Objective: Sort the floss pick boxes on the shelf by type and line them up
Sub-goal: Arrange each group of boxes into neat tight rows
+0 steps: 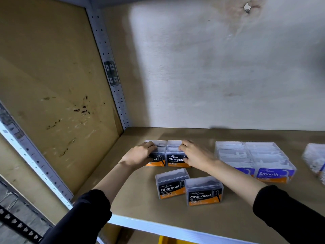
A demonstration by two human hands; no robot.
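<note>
Two hands worked the back-left block of Charcoal floss pick boxes (175,156) on the shelf (140,217). The left hand (139,154) was curled over the left box of that block, fingers draped on its lid and thumb side against its outer wall. The right hand (195,155) lay over the right-hand box, fingers on its top edge and thumb low on the label; neither box looked lifted, so the contact read as pressing and squaring rather than a carrying grip. Behind them, two more clear lids showed, touching. Two loose Charcoal boxes stood nearer the front: a tilted one (171,184) and a second (204,191) just beside it, both skewed out of line. To the right, well apart from the Charcoal group, the Smooth boxes (272,166) sat in tidy rows, and another clear box (314,157) showed at the frame's edge.

The boxes appeared to be small rigid clear plastic cases, probably light and somewhat slick, likely to slide easily on the board. Pinching the short side walls, or pushing flat against a wall, would seem the surest hold.
</note>
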